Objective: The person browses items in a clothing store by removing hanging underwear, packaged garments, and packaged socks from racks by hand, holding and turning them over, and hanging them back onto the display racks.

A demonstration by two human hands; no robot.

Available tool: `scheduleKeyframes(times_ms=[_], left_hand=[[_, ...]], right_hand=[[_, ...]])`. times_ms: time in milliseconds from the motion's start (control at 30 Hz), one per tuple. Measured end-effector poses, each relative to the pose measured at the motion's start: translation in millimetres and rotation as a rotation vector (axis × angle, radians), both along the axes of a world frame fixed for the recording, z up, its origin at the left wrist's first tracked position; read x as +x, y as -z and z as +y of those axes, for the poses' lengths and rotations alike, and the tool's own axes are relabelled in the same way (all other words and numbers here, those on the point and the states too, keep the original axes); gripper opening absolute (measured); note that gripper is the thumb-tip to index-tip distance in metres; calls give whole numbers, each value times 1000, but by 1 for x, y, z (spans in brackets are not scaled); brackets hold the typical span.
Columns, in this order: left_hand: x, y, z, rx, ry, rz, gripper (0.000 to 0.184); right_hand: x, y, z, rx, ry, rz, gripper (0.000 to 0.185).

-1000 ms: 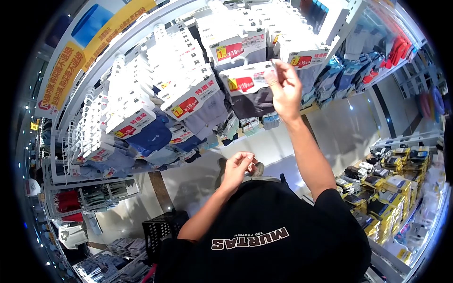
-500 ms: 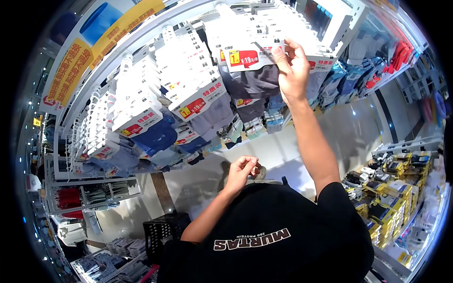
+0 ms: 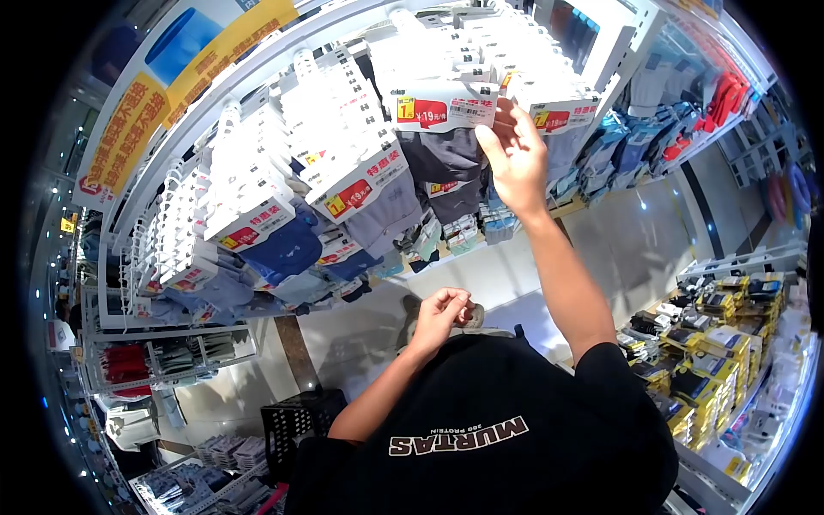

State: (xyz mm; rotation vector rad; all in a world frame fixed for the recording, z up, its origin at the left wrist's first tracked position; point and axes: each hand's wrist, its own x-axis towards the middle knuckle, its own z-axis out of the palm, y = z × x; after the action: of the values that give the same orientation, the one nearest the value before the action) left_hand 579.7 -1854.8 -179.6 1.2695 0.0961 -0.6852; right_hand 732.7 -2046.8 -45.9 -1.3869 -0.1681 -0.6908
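One right hand [image 3: 518, 163], grip half open, at one price card [image 3: 439, 106] — contact unclear — one left hand [image 3: 441, 317], loosely curled, contents hidden.

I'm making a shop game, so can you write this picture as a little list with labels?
Right hand: thumb and fingers apart, at the edge of a price card
Left hand: fingers curled, near the black shirt
Rack: dark grey and blue clothes
Basket: black, left side
Packets: yellow, right side
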Motion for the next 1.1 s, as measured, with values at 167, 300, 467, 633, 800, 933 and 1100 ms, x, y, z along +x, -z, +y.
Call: scheduleKeyframes(times_ms=[167,300,467,633,800,933,1100], left_hand=[[-3,4,0,11,9,17,22],[-5,3,2,37,36,4,23],[-5,6,1,34,51,0,23],[-7,4,1,34,47,-9,24],[-4,-4,1,24,9,3,23],[3,-2,-3,16,6,-31,22],[24,-27,-17,-69,8,-183,22]], right_hand=[[-26,12,-25,-175,216,-71,36],[-17,13,-82,-226,475,-117,37],[0,12,-122,-167,397,27,75],[-2,24,-112,-163,475,81,77],[-16,20,-111,166,206,88,53],[-33,8,-112,247,142,-20,39],[-71,-22,-107,443,-23,-21,33]])
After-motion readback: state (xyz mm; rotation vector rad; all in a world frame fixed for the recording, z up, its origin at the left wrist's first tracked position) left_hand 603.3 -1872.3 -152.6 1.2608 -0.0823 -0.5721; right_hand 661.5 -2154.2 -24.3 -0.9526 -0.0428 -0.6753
